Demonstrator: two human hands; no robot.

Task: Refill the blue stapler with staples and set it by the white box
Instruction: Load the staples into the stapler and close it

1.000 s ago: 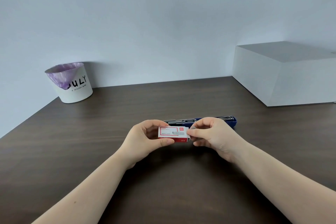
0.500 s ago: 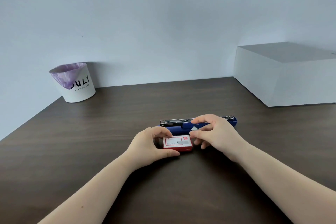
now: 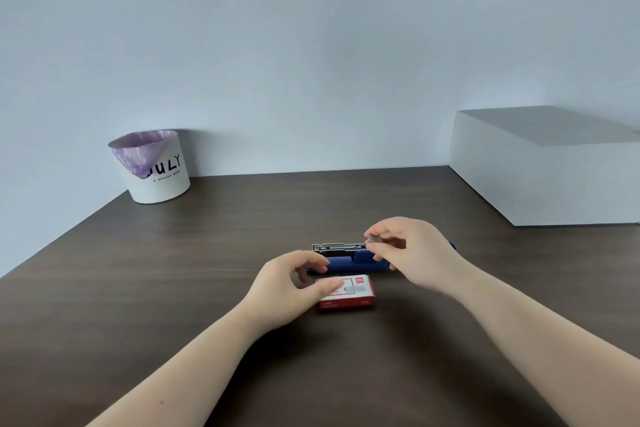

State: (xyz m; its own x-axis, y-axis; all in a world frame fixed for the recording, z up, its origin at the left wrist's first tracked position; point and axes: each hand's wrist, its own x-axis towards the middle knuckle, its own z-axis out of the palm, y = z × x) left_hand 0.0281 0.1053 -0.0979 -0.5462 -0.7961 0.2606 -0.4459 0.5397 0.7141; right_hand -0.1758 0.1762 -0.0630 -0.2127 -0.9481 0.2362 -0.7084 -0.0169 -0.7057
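The blue stapler point(image 3: 349, 263) lies opened on the dark table, its metal staple channel point(image 3: 337, 246) exposed behind the blue body. My right hand point(image 3: 412, 250) pinches a small grey strip of staples point(image 3: 374, 239) at the right end of that channel. A red and white staple box point(image 3: 349, 291) rests flat on the table just in front of the stapler. My left hand point(image 3: 287, 288) hovers at the box's left end, fingers curled and apart, thumb over the box top. The white box point(image 3: 540, 170) stands at the far right.
A white bin point(image 3: 154, 166) lined with a purple bag stands at the back left against the wall. The dark wooden table point(image 3: 173, 288) runs from the wall to the near edge, with its left edge angling toward me.
The staple box went from held between both hands down onto the table. My left hand loosened from it. My right hand lifted away with a strip of staples to the stapler's channel.
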